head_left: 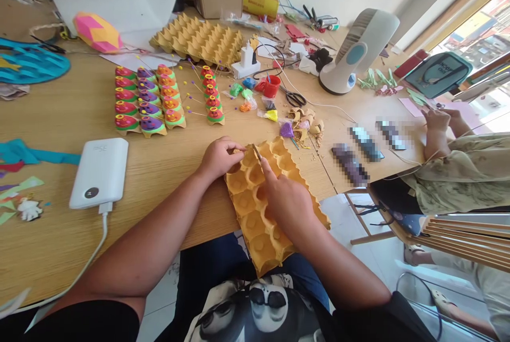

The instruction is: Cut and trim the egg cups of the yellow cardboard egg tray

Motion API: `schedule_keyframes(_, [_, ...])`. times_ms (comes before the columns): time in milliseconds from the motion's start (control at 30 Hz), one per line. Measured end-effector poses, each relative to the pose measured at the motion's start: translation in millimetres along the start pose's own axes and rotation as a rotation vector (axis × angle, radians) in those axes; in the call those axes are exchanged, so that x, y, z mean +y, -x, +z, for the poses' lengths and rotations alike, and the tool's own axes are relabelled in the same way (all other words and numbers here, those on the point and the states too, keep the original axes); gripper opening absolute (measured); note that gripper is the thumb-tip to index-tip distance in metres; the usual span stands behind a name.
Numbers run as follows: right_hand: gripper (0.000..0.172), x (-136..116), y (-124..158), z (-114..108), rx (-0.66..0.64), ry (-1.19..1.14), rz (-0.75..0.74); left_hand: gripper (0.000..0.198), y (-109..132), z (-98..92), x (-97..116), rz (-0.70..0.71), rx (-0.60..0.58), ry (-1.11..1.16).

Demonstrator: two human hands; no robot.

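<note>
A yellow-brown cardboard egg tray (251, 222) lies tilted over the near table edge, its lower end above my lap. My left hand (218, 159) grips the tray's far left corner, thumb and fingers closed on the rim. Over the middle of the tray is my right hand (289, 201), closed round a small knife (257, 152). Its dark narrow blade points away from me and touches the cups near the far edge. My palm hides the knife's handle. Just beyond the tray sit torn cardboard cup pieces (316, 127) and crumbs.
Painted cup strips (152, 125) stand at the back left, near another egg tray (195, 39). Behind my work are scissors (295, 96), a red cup (272, 86) and a fan (354, 55). A white power bank (99, 172) lies left. Another person's hands (436, 127) work at right.
</note>
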State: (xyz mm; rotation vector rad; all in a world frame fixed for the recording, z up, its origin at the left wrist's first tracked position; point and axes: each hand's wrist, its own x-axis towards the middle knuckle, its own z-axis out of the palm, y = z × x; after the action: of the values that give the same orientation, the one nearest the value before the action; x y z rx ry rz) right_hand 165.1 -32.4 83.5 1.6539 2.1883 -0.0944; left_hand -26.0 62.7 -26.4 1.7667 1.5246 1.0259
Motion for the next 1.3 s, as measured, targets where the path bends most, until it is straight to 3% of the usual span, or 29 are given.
schedule_keyframes(200, [0.079,-5.0,-19.9,-8.0,0.025,-0.013,-0.019,0.032,-2.2,-1.6,-1.3,-0.008,0.005,-0.026])
schedule_keyframes(333, [0.074,-1.2,-11.5,-3.4,0.023,-0.018,0.000,0.031,-1.9,-1.7,-0.4,-0.009,-0.011,-0.014])
schedule_keyframes(533, [0.088,-0.6,2.4,0.5,0.014,-0.008,0.000,0.032,-1.9,-1.7,-2.8,-0.020,-0.028,0.009])
schedule_keyframes(767, [0.074,-4.2,-24.8,-12.3,0.010,-0.029,-0.012,0.032,-2.4,-0.1,-5.6,-0.005,-0.025,0.014])
schedule_keyframes(967, [0.064,7.9,-9.9,-10.5,0.042,-0.047,-0.018,0.033,-1.5,1.2,-5.7,0.006,0.004,0.011])
schedule_keyframes(1167, [0.091,1.8,7.6,-0.4,0.003,0.015,0.022,0.033,-1.5,1.5,-5.3,0.007,0.001,0.013])
schedule_keyframes(1300, [0.090,-2.6,12.1,3.2,0.014,0.055,0.033,0.034,-1.4,1.6,-4.0,0.002,0.003,0.015])
